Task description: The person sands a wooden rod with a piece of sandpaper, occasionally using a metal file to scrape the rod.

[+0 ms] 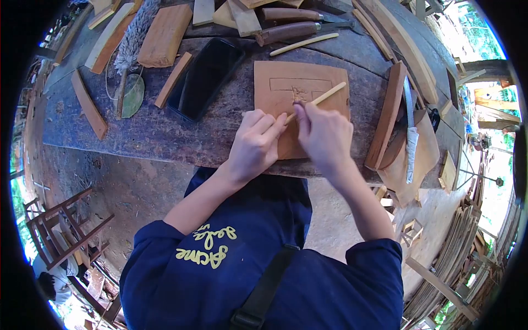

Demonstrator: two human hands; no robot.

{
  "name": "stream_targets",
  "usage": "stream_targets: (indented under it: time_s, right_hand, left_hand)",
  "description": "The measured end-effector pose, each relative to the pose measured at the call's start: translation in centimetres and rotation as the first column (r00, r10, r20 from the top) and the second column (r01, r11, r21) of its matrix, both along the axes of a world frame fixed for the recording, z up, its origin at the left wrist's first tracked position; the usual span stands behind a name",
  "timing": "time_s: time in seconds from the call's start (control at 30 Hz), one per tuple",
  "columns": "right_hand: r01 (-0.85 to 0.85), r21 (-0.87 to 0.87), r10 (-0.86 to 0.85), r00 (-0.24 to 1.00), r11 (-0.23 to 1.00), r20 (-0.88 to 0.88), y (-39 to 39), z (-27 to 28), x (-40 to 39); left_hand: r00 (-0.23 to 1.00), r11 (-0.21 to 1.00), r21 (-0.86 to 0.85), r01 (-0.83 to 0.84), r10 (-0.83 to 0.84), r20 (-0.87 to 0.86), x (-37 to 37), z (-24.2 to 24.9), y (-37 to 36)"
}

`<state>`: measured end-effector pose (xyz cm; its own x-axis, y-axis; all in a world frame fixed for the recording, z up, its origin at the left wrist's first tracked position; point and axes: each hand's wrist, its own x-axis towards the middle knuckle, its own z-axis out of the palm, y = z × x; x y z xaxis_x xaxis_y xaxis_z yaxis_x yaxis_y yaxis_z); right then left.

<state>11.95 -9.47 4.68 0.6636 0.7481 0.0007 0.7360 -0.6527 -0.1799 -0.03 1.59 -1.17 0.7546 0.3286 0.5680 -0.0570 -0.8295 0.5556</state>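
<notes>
A thin, pale wooden stick [332,92] slants across a flat brown wooden board [267,71] at the bench edge. My left hand [256,140] is closed on the stick's lower end. Over its middle, my right hand [328,135] is closed, with a small dark piece [298,103] between thumb and fingers against the stick; what it is I cannot make out. Pencilled rectangles mark the board, and fine shavings [297,94] lie beside the fingers. Another thin stick [304,44] rests on the bench just beyond the board.
Left of the board, a black phone [206,80] lies near wooden blocks [165,36] and a feathery grey brush [133,38]. Two wooden-handled chisels [287,33] are at the back. Curved wooden pieces [388,115] and a cloth-wrapped blade [411,148] sit at right. A wooden frame [69,225] stands lower left.
</notes>
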Motion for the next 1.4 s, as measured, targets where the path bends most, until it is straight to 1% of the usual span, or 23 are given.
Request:
stream_targets:
  time_s: [0.07, 0.13, 0.2, 0.27, 0.3, 0.43, 0.47, 0.53, 0.6, 0.63, 0.67, 0.73, 0.8, 0.87, 0.93, 1.0, 1.03, 1.07, 1.13, 1.17, 1.23, 1.27, 1.4]
  right_hand:
    - [-0.028, 0.215, 0.007, 0.995, 0.976, 0.097, -0.6, -1.4, 2.4]
    - [0.148, 0.205, -0.182, 0.97, 0.967, 0.159, -0.5, -1.0, 5.5]
    - [0.158, 0.166, -0.191, 0.959, 0.973, 0.209, -0.5, -1.2, 5.3]
    - [-0.031, 0.172, -0.005, 0.978, 0.985, 0.206, -0.6, -1.0, 2.4]
    - [-0.011, -0.001, 0.011, 0.998, 1.0, 0.063, -0.4, -0.4, 0.7]
    - [-0.047, 0.221, 0.004, 0.981, 0.974, 0.193, -0.9, -1.8, 4.3]
    - [0.115, 0.18, -0.149, 0.97, 0.977, 0.192, -0.7, -1.6, 6.2]
    - [0.151, 0.175, -0.189, 0.956, 0.973, 0.223, -0.4, -1.4, 6.5]
    - [0.001, 0.215, -0.046, 0.978, 0.977, 0.205, -0.5, -1.3, 3.8]
    - [-0.061, 0.121, 0.038, 0.981, 0.991, 0.188, -0.5, -1.3, 1.8]
    - [-0.06, 0.044, 0.058, 0.997, 0.997, 0.051, -0.3, -0.4, -0.1]
    - [-0.073, 0.084, 0.07, 0.997, 0.994, 0.04, -0.5, -1.1, 1.2]
    - [-0.001, 0.221, -0.047, 0.976, 0.975, 0.211, -0.7, -2.3, 5.1]
    - [0.145, 0.219, -0.19, 0.961, 0.965, 0.202, -0.6, -1.7, 7.7]
    - [0.135, 0.202, -0.176, 0.965, 0.97, 0.197, -0.1, -1.6, 5.8]
    - [-0.029, 0.051, 0.023, 0.993, 0.998, 0.113, -0.2, -0.6, 1.5]
    - [-0.023, -0.07, 0.02, 0.999, 0.997, -0.043, 0.2, 0.2, -0.4]
    - [-0.024, -0.065, 0.021, 0.999, 0.998, -0.043, 0.1, -0.3, 0.3]
    - [-0.123, 0.198, 0.109, 0.99, 0.972, 0.085, -0.9, -1.6, 2.9]
    - [0.016, 0.119, -0.038, 0.982, 0.993, 0.186, -0.9, -1.1, 4.7]
    - [0.222, 0.168, -0.253, 0.948, 0.96, 0.191, -1.5, -1.4, 9.3]
    - [0.246, 0.105, -0.265, 0.933, 0.964, 0.242, -2.2, -1.8, 10.8]
    - [0.228, 0.248, -0.287, 0.928, 0.942, 0.238, -3.3, -0.7, 9.8]
  left_hand:
    - [1.0, 1.0, -0.007, 0.014, -0.014, -0.02, -0.1, 0.0, 0.0]
    - [0.999, 0.999, 0.014, 0.035, -0.035, 0.001, 0.0, 0.4, -0.1]
    - [1.0, 0.999, 0.021, 0.023, -0.024, 0.018, 0.0, 0.4, -0.2]
    - [0.999, 0.999, 0.031, 0.013, -0.014, 0.04, 0.0, 0.3, -0.2]
    - [1.0, 1.0, 0.021, 0.015, -0.015, 0.013, -0.1, 0.2, -0.2]
    - [1.0, 1.0, 0.004, 0.002, -0.002, -0.005, 0.0, 0.2, 0.0]
    - [1.0, 1.0, 0.004, 0.001, -0.001, -0.006, 0.0, 0.2, -0.2]
    - [0.999, 0.999, 0.024, 0.026, -0.026, 0.031, 0.2, 0.3, -0.3]
    - [0.999, 1.0, 0.012, 0.005, -0.006, 0.043, 0.1, 0.1, -0.2]
    - [0.999, 1.0, -0.003, -0.016, 0.017, 0.05, 0.2, 0.0, -0.1]
    - [0.999, 1.0, -0.002, -0.016, 0.016, 0.052, 0.2, 0.0, -0.1]
    - [1.0, 1.0, -0.005, 0.001, -0.001, -0.002, 0.1, -0.1, 0.1]
    - [1.0, 1.0, 0.005, 0.008, -0.008, 0.006, 0.2, 0.1, 0.1]
    - [1.0, 1.0, 0.018, 0.016, -0.016, 0.024, 0.3, 0.3, 0.0]
    - [0.999, 0.999, 0.032, -0.009, 0.008, 0.031, 0.3, 0.4, -0.1]
    - [1.0, 0.999, 0.036, -0.003, 0.002, 0.026, 0.1, 0.3, 0.0]
    - [1.0, 0.999, 0.036, 0.005, -0.005, 0.011, 0.1, 0.2, 0.0]
    - [1.0, 0.999, 0.041, 0.004, -0.004, 0.011, 0.2, 0.1, 0.1]
    - [1.0, 1.0, 0.007, -0.012, 0.012, 0.0, 0.3, 0.0, 0.0]
    - [1.0, 1.0, 0.005, -0.011, 0.011, 0.005, 0.3, 0.3, -0.1]
    - [1.0, 1.0, 0.013, 0.008, -0.008, 0.023, 0.1, 0.4, -0.3]
    - [0.999, 1.0, 0.017, 0.019, -0.02, 0.044, 0.2, 0.5, -0.3]
    - [0.997, 0.996, -0.082, -0.024, 0.03, 0.067, 0.1, 0.8, 0.0]
